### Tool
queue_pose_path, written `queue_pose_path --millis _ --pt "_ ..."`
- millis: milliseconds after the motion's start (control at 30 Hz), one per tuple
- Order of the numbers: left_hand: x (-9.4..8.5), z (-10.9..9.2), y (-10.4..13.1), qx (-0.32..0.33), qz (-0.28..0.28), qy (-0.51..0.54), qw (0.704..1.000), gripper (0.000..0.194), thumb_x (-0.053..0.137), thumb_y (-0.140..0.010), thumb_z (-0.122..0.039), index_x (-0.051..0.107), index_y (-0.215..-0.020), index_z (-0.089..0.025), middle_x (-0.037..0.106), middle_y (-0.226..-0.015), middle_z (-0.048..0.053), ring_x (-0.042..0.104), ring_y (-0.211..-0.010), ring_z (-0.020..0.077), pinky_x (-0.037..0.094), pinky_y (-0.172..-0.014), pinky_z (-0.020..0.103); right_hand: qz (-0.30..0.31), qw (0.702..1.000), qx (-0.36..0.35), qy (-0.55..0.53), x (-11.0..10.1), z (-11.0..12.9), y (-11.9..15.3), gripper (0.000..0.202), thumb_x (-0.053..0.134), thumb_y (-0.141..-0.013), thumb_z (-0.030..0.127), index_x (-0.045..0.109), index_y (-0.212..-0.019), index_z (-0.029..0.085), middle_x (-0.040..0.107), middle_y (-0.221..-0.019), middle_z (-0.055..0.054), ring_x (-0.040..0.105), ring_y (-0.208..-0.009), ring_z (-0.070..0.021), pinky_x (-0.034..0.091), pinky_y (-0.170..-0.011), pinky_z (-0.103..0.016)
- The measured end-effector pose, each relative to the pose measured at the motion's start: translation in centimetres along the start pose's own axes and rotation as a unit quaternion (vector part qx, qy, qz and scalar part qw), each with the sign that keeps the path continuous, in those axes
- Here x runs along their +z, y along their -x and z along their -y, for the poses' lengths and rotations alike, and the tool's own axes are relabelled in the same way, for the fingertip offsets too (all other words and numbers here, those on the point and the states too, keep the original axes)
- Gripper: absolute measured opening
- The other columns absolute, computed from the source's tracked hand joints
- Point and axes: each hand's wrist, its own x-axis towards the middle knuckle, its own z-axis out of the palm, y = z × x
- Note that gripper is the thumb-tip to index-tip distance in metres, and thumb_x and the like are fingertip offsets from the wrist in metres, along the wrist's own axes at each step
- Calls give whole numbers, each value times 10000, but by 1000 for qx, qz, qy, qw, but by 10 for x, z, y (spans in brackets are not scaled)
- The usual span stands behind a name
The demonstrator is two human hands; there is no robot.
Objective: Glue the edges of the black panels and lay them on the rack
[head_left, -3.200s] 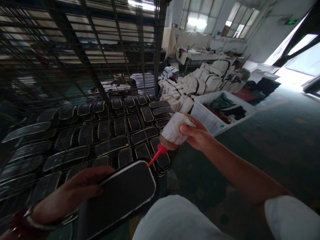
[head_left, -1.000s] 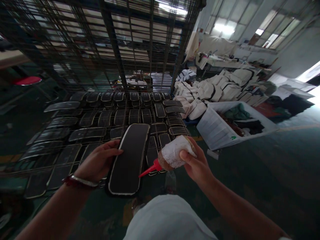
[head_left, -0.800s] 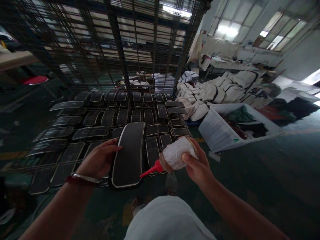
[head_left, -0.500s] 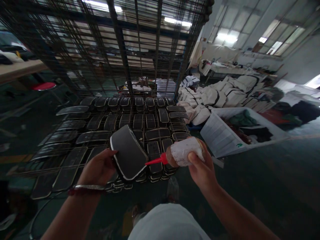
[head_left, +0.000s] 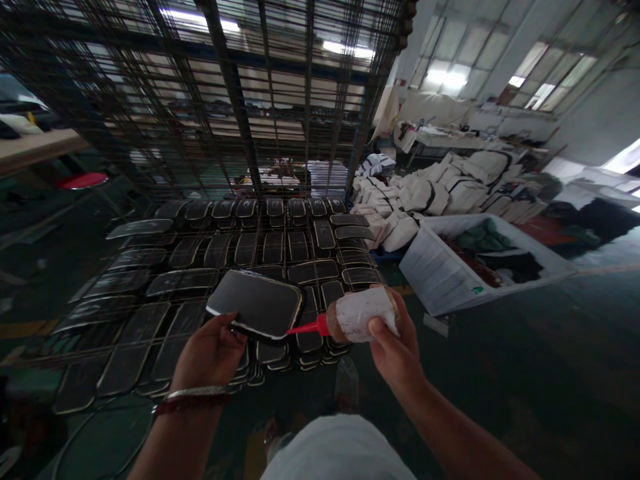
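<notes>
My left hand [head_left: 213, 357] grips a dark rounded panel [head_left: 257, 303] by its near left edge, thumb on top and fingers underneath. Pale glue lines parts of the panel's rim. In my right hand [head_left: 397, 340] is a glue bottle [head_left: 363, 315] with a whitish wrapper, brown contents and a red nozzle [head_left: 307, 327]. The bottle lies nearly level, and the nozzle's tip meets the panel's near right edge. Behind and below, rows of similar dark panels [head_left: 313, 271] with pale rims rest on wire racks.
A tall wire rack frame [head_left: 230, 73] rises in front of me. To the right stands a white bin [head_left: 435, 273] with dark and green cloth inside, and behind it lie heaped white bundles [head_left: 430, 193]. A red stool [head_left: 83, 181] is at the left.
My left hand has turned the panel, so its long side now lies more crosswise. The bottle has shifted slightly left and down, its nozzle staying at the rim.
</notes>
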Motion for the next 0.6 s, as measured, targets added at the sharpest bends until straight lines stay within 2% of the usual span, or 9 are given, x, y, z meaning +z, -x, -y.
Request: queue_pose_path --millis 133,300,400,500,600 --pt "3 0 2 -5 -18 4 1000 347 478 -959 140 613 -853 -161 660 -637 -34 613 -409 55 498 -386 58 33 999 16 1 -3 0 -5 527 954 -853 391 709 -1308 287 805 -1134 -78 788 -1007 -314 637 -905 -458" --pt "6 0 8 -6 -27 -8 1000 350 464 -975 133 625 -855 -155 692 -675 -16 619 -400 48 477 -384 46 -26 997 -71 26 -1 13 -35 526 974 -814 414 715 -1250 278 795 -1128 -63 775 -1002 -295 634 -921 -446" --pt "5 -1 6 -4 -19 -2 1000 346 479 -953 130 610 -840 -170 666 -656 -23 630 -414 71 516 -400 82 -21 997 -76 9 0 15 -43 511 988 -818 395 737 -1248 280 796 -1140 -52 771 -1035 -278 633 -933 -414" --pt "3 -3 -4 3 -13 38 999 357 468 -934 132 564 -833 -196 595 -613 -63 536 -366 59 545 -421 110 -25 999 1 -45 2 5 -37 503 1036 -782 377 783 -1203 268 807 -1097 -29 772 -991 -229 641 -877 -327" --pt "5 3 -17 -15 -6 81 997 320 467 -962 90 571 -916 -209 611 -666 -58 576 -419 69 501 -404 90 -54 976 156 -145 7 -15 -27 485 1067 -748 452 808 -1098 237 832 -1042 -30 789 -942 -211 664 -818 -297"
